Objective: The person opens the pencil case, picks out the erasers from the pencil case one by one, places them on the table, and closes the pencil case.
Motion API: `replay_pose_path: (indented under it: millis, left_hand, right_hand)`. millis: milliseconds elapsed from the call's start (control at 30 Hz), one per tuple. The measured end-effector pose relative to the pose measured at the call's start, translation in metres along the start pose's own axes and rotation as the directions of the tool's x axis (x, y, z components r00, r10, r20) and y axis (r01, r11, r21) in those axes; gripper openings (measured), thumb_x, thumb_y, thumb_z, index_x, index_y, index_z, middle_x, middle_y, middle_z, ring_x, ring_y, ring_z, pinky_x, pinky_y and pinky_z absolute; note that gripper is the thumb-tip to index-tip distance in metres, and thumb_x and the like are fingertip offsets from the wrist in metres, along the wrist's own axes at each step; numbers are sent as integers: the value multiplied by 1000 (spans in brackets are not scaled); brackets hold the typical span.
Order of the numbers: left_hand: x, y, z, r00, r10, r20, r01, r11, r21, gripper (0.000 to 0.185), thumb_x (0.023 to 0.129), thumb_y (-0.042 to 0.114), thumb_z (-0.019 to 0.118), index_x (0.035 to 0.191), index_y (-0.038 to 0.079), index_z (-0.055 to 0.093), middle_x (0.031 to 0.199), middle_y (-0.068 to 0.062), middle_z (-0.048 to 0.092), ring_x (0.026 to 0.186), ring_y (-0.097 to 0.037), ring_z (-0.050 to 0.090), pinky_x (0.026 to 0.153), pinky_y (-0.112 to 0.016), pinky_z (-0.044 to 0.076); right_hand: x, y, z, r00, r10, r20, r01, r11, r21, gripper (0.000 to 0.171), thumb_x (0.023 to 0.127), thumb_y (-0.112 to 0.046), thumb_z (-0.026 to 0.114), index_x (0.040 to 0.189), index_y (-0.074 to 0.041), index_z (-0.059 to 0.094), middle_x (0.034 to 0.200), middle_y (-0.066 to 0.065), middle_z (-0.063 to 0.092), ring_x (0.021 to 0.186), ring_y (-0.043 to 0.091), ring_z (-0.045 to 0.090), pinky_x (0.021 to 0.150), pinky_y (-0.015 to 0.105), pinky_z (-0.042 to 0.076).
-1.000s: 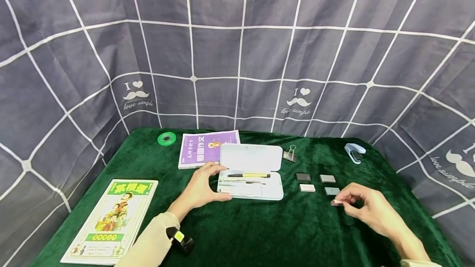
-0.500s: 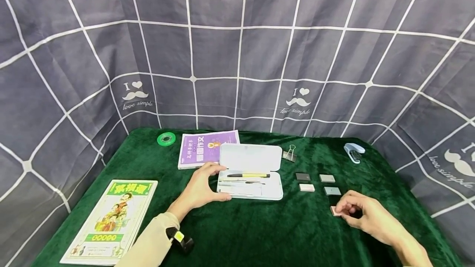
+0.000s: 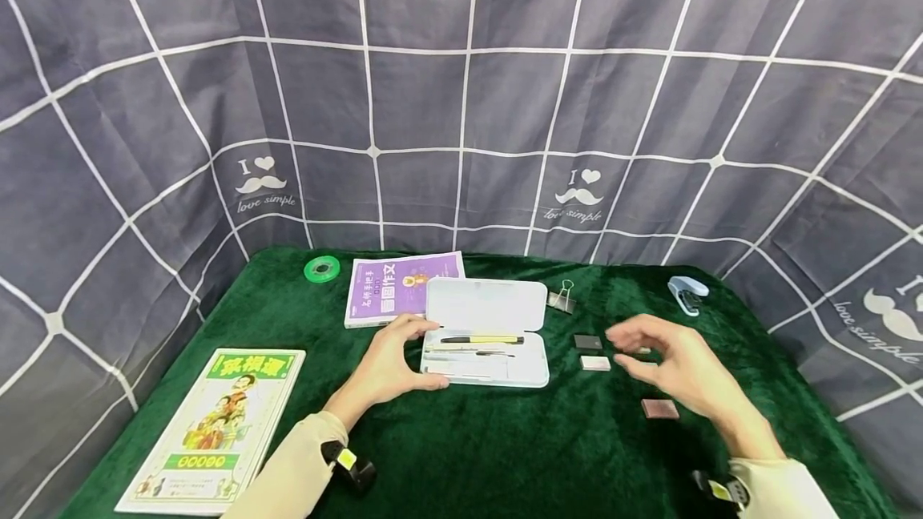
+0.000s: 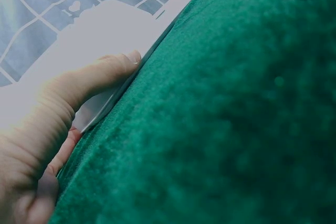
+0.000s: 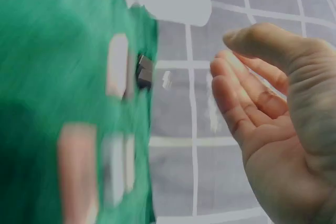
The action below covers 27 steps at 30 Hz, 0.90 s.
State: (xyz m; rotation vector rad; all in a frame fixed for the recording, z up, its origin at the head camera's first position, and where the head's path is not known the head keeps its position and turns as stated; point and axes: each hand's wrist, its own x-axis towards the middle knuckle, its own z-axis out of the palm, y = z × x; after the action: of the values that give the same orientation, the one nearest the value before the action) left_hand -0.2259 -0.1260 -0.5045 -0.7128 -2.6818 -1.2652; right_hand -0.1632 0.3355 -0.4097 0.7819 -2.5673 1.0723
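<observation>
the small pink eraser now lies alone on the green velvet tablecloth, near the front right. half a second ago your right hand was pinching it low on the cloth; now that hand is lifted above it and moved toward the other erasers, with the fingers spread wide and holding nothing. so the eraser has been let go, and it rests flat, apart from the hand. its long axis runs almost left to right across the table, and no end looks different from the other, so i cannot tell a pointing direction.

behind it lie a white eraser and a dark eraser; your hand covers the others.

your left hand holds the left end of the open white pencil case, thumb and fingers curled at its edge, as before. a yellow pen lies inside, also left to right.
</observation>
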Motion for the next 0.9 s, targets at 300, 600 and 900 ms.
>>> replay_pose_path:
  millis: [300,600,900]
  left_hand:
    - [0,0,0,1000,8,-4,-8,1000,-1,88,71,53,106,145,19,72,141,2,65,125,-24,68,111,-50,58]
    - [0,0,-1,1000,6,-12,-6,1000,3,87,70,52,107,144,21,73,139,3,66,124,-24,68,110,-50,58]
    - [1,1,-2,1000,16,-3,-16,1000,17,87,71,52,106,144,20,72,139,2,66,123,-22,68,109,-49,59]
  right_hand:
    - [62,-26,45,996,-73,53,62,981,182,40,91,7,88,126,-12,79,118,1,78,104,14,77,98,27,62]
    - [95,-48,91,983,-95,157,60,975,214,33,94,0,88,126,-5,80,119,9,80,101,21,78,96,45,65]
    - [97,-54,129,937,-128,324,91,988,128,29,97,-5,85,126,-8,80,115,6,79,102,15,76,94,39,65]
